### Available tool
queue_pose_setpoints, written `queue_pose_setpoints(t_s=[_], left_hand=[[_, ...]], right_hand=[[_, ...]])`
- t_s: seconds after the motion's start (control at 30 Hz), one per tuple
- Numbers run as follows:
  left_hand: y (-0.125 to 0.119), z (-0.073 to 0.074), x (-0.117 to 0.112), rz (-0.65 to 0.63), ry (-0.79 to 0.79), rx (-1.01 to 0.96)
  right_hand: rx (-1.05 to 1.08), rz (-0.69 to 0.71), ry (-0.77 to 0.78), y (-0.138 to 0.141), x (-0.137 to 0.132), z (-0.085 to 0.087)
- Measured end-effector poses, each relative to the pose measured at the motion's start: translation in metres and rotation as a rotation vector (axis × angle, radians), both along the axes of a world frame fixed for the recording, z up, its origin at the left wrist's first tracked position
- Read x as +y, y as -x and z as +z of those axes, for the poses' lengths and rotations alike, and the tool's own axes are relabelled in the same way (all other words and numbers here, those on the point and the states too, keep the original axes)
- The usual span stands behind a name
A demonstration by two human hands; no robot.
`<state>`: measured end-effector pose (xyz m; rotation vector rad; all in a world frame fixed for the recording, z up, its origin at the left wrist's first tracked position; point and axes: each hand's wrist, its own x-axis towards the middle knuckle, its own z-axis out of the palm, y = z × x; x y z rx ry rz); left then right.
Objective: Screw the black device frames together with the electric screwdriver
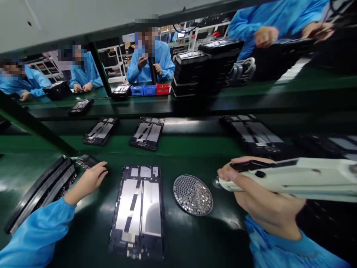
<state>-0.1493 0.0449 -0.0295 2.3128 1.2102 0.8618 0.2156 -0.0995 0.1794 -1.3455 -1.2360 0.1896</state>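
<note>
A tablet back frame with silver plates lies flat on the green bench in front of me. Right of it sits a round perforated screw tray. My right hand is closed round a pale electric screwdriver, whose tip points left toward the tray, just short of its rim. My left hand rests palm down on a small dark part at the left, fingers curled over it. Beside that hand a row of black frames stands on edge.
Two more frames lie on the belt beyond, and another at the right. Across the line, several people in blue coats work behind stacked black trays and small blue and red bins. A green post slants at left.
</note>
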Motion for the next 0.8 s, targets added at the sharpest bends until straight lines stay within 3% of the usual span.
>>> queue_pose_setpoints(t_s=[0.1,0.2,0.3,0.4,0.5,0.63,0.8], left_hand=[[-0.020,0.027,0.005,-0.004,0.089,-0.106],[-0.070,0.044,0.006,-0.139,0.189,-0.192],[-0.130,0.043,0.004,-0.258,0.231,-0.256],[-0.170,0.034,0.006,-0.305,0.182,-0.298],[-0.182,0.026,0.010,-0.364,0.095,-0.307],[-0.180,0.024,0.014,-0.462,-0.012,-0.273],[-0.178,0.023,0.006,-0.550,-0.074,-0.199]], right_hand=[[0.054,-0.006,0.007,0.000,0.004,-0.004],[0.073,0.036,-0.016,-0.004,0.008,-0.011],[0.077,0.061,-0.017,-0.008,0.012,-0.015],[0.056,0.035,0.005,-0.009,0.012,-0.017],[0.039,0.053,0.021,-0.011,0.014,-0.018],[0.065,0.123,0.003,-0.012,0.019,-0.021],[0.066,0.102,0.049,-0.010,0.024,-0.027]])
